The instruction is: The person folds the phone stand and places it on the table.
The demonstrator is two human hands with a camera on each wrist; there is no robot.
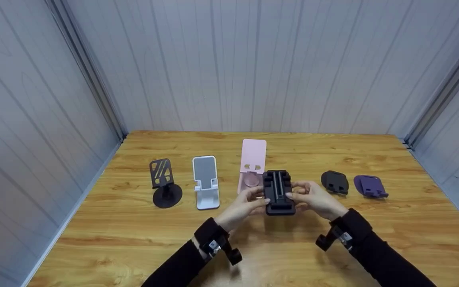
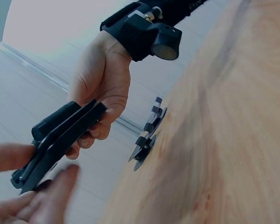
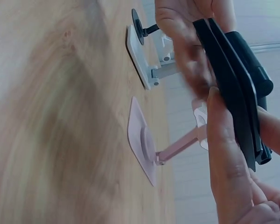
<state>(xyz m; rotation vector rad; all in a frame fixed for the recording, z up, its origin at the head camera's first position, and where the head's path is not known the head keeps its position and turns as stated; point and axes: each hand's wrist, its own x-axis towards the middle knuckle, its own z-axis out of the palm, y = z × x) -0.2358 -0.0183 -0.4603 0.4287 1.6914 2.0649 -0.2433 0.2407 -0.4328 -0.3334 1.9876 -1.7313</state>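
Note:
A black folded phone stand (image 1: 279, 193) is held above the table between both hands. My left hand (image 1: 249, 203) pinches its left side, thumb on top and fingers underneath. On the opposite side my right hand (image 1: 313, 198) grips it the same way. Both wrist views show the black phone stand (image 2: 60, 140) edge-on, its flat layers folded together and raised off the wood. Just behind it, partly covered in the head view, stands an unfolded pink phone stand (image 1: 253, 155).
Left of the hands stand a white phone stand (image 1: 205, 181) and an upright dark phone stand (image 1: 165, 183) with a round base. To the right lie a folded black stand (image 1: 335, 182) and a folded purple stand (image 1: 371, 186). Panelled walls (image 1: 233, 67) enclose the wooden table (image 1: 134, 247).

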